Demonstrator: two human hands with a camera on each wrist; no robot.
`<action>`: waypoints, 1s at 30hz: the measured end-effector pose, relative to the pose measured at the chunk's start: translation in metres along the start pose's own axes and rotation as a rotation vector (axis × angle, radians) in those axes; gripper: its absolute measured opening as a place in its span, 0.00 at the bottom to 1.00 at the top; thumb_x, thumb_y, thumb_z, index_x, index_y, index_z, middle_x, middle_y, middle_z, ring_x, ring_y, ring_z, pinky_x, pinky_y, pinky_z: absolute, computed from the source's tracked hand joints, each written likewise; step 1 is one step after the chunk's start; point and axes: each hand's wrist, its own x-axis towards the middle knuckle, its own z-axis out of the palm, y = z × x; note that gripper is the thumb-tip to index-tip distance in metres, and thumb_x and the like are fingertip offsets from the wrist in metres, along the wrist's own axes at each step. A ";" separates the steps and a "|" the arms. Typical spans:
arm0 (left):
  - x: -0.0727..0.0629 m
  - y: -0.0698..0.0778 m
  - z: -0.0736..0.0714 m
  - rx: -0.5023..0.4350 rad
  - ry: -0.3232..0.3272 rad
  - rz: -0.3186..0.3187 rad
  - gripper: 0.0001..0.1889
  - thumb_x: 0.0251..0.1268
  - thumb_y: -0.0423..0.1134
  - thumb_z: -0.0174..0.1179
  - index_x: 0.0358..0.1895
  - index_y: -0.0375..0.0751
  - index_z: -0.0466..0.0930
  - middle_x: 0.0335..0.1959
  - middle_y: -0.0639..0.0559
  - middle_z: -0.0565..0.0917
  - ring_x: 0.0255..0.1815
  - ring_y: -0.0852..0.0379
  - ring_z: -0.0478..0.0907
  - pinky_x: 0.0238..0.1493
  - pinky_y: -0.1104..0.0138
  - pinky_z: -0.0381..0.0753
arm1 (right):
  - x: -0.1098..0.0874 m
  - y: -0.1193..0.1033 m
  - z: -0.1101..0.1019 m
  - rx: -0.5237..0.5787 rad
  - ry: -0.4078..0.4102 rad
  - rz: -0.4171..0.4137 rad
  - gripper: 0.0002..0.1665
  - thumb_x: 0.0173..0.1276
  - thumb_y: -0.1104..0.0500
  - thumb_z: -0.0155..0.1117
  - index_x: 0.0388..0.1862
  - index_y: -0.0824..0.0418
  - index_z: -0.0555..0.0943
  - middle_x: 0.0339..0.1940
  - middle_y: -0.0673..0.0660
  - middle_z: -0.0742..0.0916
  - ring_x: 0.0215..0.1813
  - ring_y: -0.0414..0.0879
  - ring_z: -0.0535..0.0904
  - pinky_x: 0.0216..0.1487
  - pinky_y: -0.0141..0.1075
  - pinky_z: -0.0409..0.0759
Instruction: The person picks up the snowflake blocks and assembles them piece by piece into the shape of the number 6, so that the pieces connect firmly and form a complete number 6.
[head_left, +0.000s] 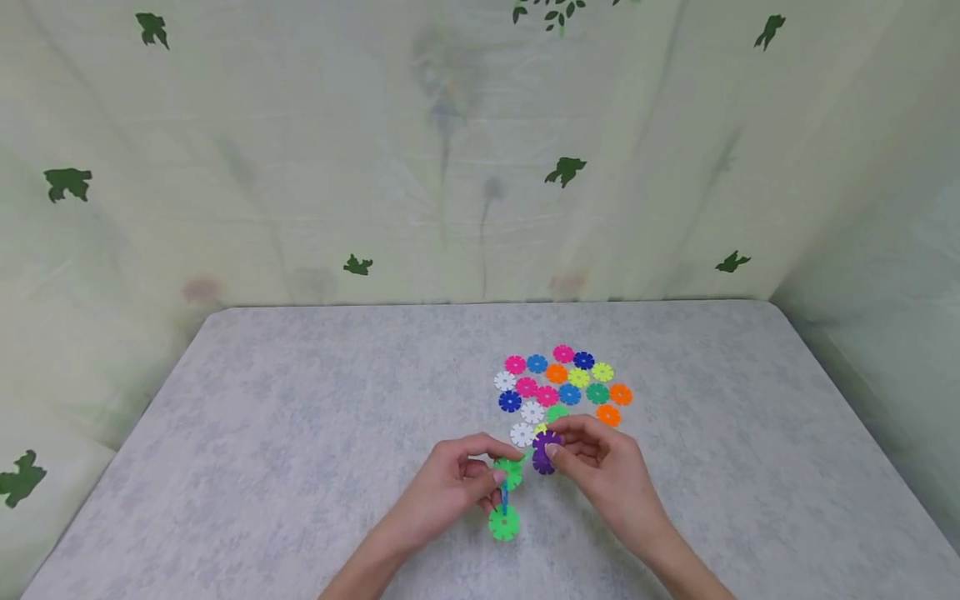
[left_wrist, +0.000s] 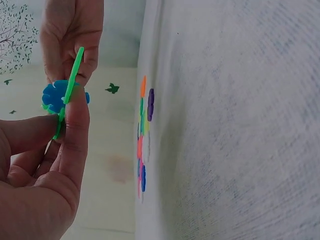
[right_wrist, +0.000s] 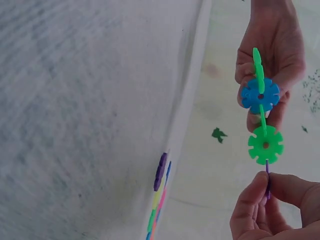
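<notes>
My left hand (head_left: 461, 483) pinches a joined chain of notched plastic discs. A blue disc (right_wrist: 260, 95) sits between green ones, and another green disc (right_wrist: 266, 145) faces the camera at the chain's end toward my right hand. My right hand (head_left: 611, 471) holds a purple disc (right_wrist: 268, 182) between thumb and fingers. In the right wrist view it stands edge-on against the rim of that end green disc; how deep the notches meet cannot be told. A lower green disc (head_left: 503, 524) hangs below my left fingers. In the left wrist view, fingers partly hide the chain.
On the grey table (head_left: 300, 417), a cluster of loose discs lies beyond my hands, among them an orange disc (head_left: 620, 395), a white disc (head_left: 522, 434) and a dark blue disc (head_left: 510, 402). Another purple disc (right_wrist: 160, 171) lies on the table near them. A patterned curtain (head_left: 300, 167) stands behind.
</notes>
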 end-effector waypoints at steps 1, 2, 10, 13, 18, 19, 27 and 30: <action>0.000 -0.001 0.001 -0.001 0.000 0.004 0.13 0.69 0.27 0.57 0.54 0.35 0.82 0.27 0.43 0.83 0.26 0.55 0.78 0.33 0.63 0.84 | 0.000 0.000 0.000 0.007 0.004 0.003 0.14 0.63 0.67 0.70 0.48 0.61 0.84 0.39 0.57 0.85 0.39 0.50 0.82 0.40 0.33 0.83; 0.000 -0.001 0.001 0.001 0.002 0.007 0.13 0.69 0.27 0.57 0.54 0.35 0.82 0.27 0.43 0.83 0.26 0.56 0.78 0.33 0.63 0.84 | -0.001 0.001 0.001 0.014 0.005 0.004 0.13 0.63 0.67 0.70 0.48 0.61 0.84 0.39 0.57 0.85 0.39 0.50 0.82 0.40 0.34 0.83; 0.000 0.000 0.003 0.141 0.048 0.066 0.12 0.68 0.26 0.58 0.47 0.44 0.86 0.35 0.49 0.81 0.26 0.52 0.79 0.30 0.66 0.81 | -0.002 0.007 0.001 -0.019 -0.097 -0.080 0.11 0.64 0.68 0.69 0.46 0.60 0.84 0.40 0.56 0.86 0.41 0.51 0.82 0.43 0.34 0.83; -0.001 0.002 0.004 0.190 0.063 0.085 0.13 0.68 0.26 0.58 0.45 0.47 0.87 0.34 0.50 0.80 0.25 0.50 0.78 0.28 0.66 0.80 | -0.003 0.008 0.000 -0.027 -0.130 -0.119 0.11 0.65 0.68 0.68 0.45 0.60 0.84 0.40 0.56 0.86 0.42 0.50 0.82 0.44 0.34 0.83; -0.001 0.002 0.007 0.183 0.081 0.061 0.14 0.68 0.26 0.57 0.49 0.47 0.84 0.33 0.50 0.80 0.23 0.50 0.77 0.27 0.67 0.79 | -0.003 0.007 -0.001 0.008 -0.135 -0.102 0.11 0.66 0.65 0.68 0.48 0.62 0.84 0.41 0.57 0.86 0.41 0.51 0.82 0.44 0.36 0.83; 0.000 0.002 0.008 0.174 0.081 0.054 0.15 0.68 0.25 0.57 0.50 0.47 0.83 0.34 0.51 0.80 0.22 0.50 0.78 0.27 0.66 0.80 | -0.002 0.007 -0.002 0.009 -0.139 -0.102 0.12 0.67 0.64 0.67 0.49 0.62 0.84 0.41 0.57 0.86 0.42 0.51 0.82 0.44 0.36 0.83; 0.004 -0.004 0.016 0.002 0.029 -0.028 0.13 0.73 0.31 0.54 0.57 0.42 0.78 0.37 0.45 0.76 0.21 0.49 0.80 0.27 0.52 0.84 | 0.001 0.012 -0.007 0.038 -0.215 -0.170 0.18 0.68 0.66 0.65 0.57 0.63 0.82 0.47 0.58 0.85 0.47 0.54 0.82 0.49 0.35 0.82; 0.004 -0.005 0.019 -0.040 0.034 -0.048 0.12 0.75 0.39 0.54 0.56 0.44 0.79 0.33 0.45 0.75 0.19 0.48 0.80 0.25 0.51 0.83 | 0.001 0.011 -0.004 0.030 -0.196 -0.117 0.18 0.66 0.67 0.66 0.56 0.65 0.81 0.46 0.59 0.85 0.45 0.52 0.82 0.48 0.34 0.82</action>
